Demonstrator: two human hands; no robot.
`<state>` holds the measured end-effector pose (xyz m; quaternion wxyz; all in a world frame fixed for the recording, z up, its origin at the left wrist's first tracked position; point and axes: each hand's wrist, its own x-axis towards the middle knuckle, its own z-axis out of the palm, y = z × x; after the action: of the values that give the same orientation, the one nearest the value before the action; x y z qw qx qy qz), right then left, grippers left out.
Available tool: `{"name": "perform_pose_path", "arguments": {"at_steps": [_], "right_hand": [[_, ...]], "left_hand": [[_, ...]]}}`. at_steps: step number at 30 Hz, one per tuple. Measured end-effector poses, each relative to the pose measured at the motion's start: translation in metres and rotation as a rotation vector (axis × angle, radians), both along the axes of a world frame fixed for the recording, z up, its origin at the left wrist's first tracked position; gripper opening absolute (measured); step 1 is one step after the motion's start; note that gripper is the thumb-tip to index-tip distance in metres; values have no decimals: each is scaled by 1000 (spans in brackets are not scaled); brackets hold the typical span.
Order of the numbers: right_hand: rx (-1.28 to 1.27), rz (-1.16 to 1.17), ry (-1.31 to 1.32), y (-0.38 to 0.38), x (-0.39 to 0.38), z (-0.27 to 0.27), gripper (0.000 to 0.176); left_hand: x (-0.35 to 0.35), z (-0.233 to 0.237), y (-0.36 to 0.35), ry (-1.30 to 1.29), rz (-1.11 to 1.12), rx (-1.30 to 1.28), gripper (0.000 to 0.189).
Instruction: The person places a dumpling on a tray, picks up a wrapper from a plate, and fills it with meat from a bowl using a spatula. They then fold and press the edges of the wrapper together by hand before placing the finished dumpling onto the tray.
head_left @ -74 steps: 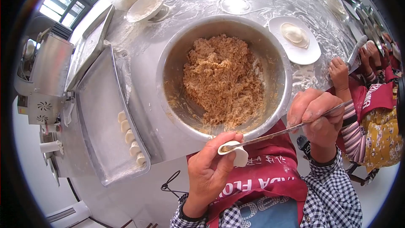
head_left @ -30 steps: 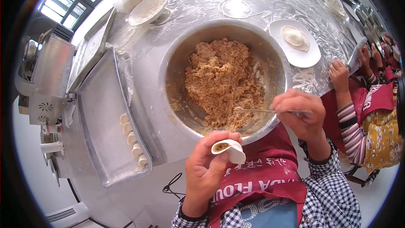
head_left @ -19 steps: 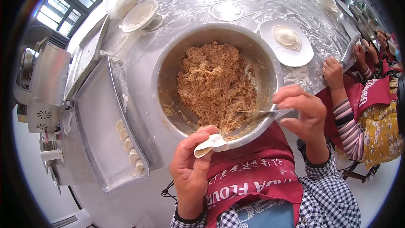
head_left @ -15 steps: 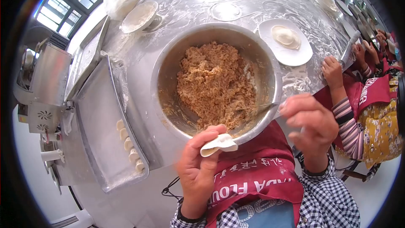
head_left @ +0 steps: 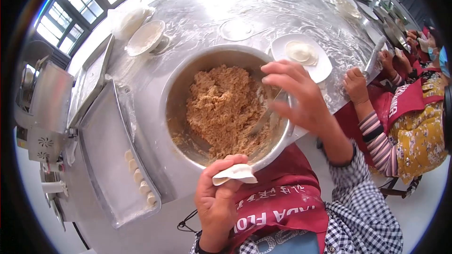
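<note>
My left hand (head_left: 214,203) pinches a folded, pale dumpling wrapper (head_left: 235,174) at the near rim of a large metal bowl (head_left: 168,113). What lies inside the fold is hidden. Brown minced filling (head_left: 223,108) is heaped in the bowl. Over the bowl's right rim hovers my right hand (head_left: 303,96), fingers apart and a little blurred, with nothing visible in them. Just below those fingers, a thin metal utensil (head_left: 260,123) leans with its lower end in the filling; its upper part is partly hidden by the hand.
Several shaped dumplings (head_left: 138,175) line the right side of a metal tray (head_left: 101,160). A white plate (head_left: 321,69) carries round wrappers (head_left: 301,52). A flour bowl (head_left: 145,38) stands back left. At right, a co-worker's hand (head_left: 355,84) rests at the floury table's edge.
My right hand has moved left, from beside the bowl to above its right rim near the utensil. My left hand still holds the wrapper. The camera view has shifted slightly.
</note>
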<state>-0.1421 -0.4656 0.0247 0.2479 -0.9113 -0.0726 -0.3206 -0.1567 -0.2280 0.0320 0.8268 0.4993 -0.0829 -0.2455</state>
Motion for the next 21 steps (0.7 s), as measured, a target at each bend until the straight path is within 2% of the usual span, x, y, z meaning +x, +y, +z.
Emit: {"name": "perform_pose_path", "arguments": {"at_steps": [1,2,4,8,10,12,16,18,21], "right_hand": [[-71,-39,100,-14,8,-7,22],[-82,-45,87,-21,9,-13,22],[-297,-38,210,-26,7,-21,20],[-243,-49,255,-15,-7,-15,7],[-225,-29,197,-13,-15,-9,8],[23,102,354,-15,-27,0,8],[4,183,254,-5,-40,18,8],[-93,255,183,2,-43,18,13],[-129,356,286,15,-48,12,14]], "left_hand": [[1,-3,3,2,12,0,23],[4,-4,4,-1,30,-6,23],[6,-2,6,6,46,-3,23],[12,-5,8,35,120,-14,23],[15,-5,10,33,131,-9,23],[17,-4,13,14,175,-12,23],[20,-8,18,-5,221,-12,24],[20,-10,19,7,205,-9,24],[18,-10,15,16,147,1,25]]}}
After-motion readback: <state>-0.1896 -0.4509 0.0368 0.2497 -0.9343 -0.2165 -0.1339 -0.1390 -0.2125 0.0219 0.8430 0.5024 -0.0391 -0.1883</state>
